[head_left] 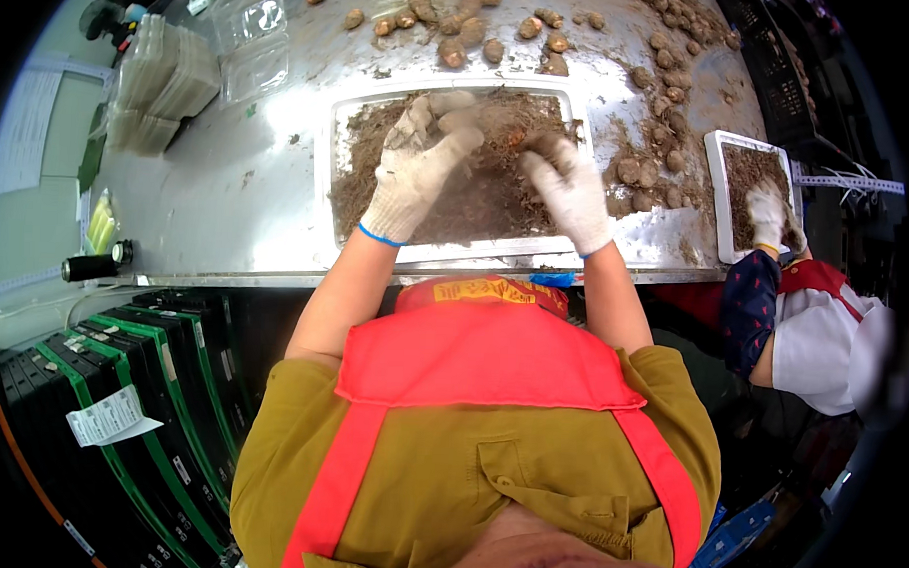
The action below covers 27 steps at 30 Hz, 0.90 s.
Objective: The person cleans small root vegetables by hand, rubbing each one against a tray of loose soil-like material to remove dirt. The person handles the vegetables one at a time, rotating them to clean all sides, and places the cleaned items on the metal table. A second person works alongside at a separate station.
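Note:
My left hand, in a white knit glove with soiled fingers, hovers over the left half of a white tray. Its fingers are parted but blurred, and I see nothing in them. Brown fibrous scraps and soil cover the tray's bottom. On the right side of the tray, my right hand, also gloved, has its dark, dirty fingers curled inward. At those fingertips shows a small orange-brown spot; what it belongs to cannot be made out. The two hands are apart.
Small brown taro-like tubers lie beyond the tray, more to its right. Stacked clear plastic containers stand at left. At right, a co-worker's gloved hand is over a smaller white tray. Black-green crates stand below the table's left.

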Each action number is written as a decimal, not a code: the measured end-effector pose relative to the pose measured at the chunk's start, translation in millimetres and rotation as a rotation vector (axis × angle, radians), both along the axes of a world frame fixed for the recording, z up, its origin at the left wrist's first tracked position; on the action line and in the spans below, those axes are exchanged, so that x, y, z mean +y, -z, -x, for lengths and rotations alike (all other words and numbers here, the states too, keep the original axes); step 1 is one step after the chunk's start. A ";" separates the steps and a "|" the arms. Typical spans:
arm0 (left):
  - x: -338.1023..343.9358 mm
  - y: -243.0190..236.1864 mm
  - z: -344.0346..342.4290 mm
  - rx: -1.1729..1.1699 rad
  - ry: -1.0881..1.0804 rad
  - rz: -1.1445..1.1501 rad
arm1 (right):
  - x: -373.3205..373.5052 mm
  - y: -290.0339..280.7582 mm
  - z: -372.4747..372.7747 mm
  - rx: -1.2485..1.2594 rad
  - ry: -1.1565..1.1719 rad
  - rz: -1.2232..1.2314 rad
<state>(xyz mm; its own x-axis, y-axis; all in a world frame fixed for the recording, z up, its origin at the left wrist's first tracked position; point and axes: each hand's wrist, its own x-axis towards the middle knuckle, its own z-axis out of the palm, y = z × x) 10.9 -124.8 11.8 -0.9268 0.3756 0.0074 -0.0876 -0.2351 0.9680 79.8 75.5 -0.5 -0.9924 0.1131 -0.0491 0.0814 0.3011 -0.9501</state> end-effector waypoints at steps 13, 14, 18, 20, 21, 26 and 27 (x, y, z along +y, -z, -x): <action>-20.1 -11.3 1.9 0.109 0.048 0.099 | -36.0 -21.1 6.4 0.249 -0.049 0.232; -21.5 -11.5 3.7 0.113 0.073 0.111 | -35.2 -19.3 7.6 0.317 -0.032 0.109; -16.8 -13.5 4.5 0.137 0.096 0.199 | -44.1 -26.7 2.3 0.241 0.044 0.241; -15.1 -6.1 2.0 0.134 0.102 0.141 | -45.4 -28.2 3.8 0.127 0.135 0.228; -15.4 -6.3 2.2 0.125 0.121 0.152 | -41.8 -28.3 8.2 0.109 0.092 0.206; -17.8 -14.9 8.1 0.361 0.090 0.427 | -29.6 -30.1 11.8 0.142 -0.039 0.314; -16.9 -12.6 8.7 0.310 0.071 0.383 | -29.7 -30.8 11.1 0.165 -0.057 0.363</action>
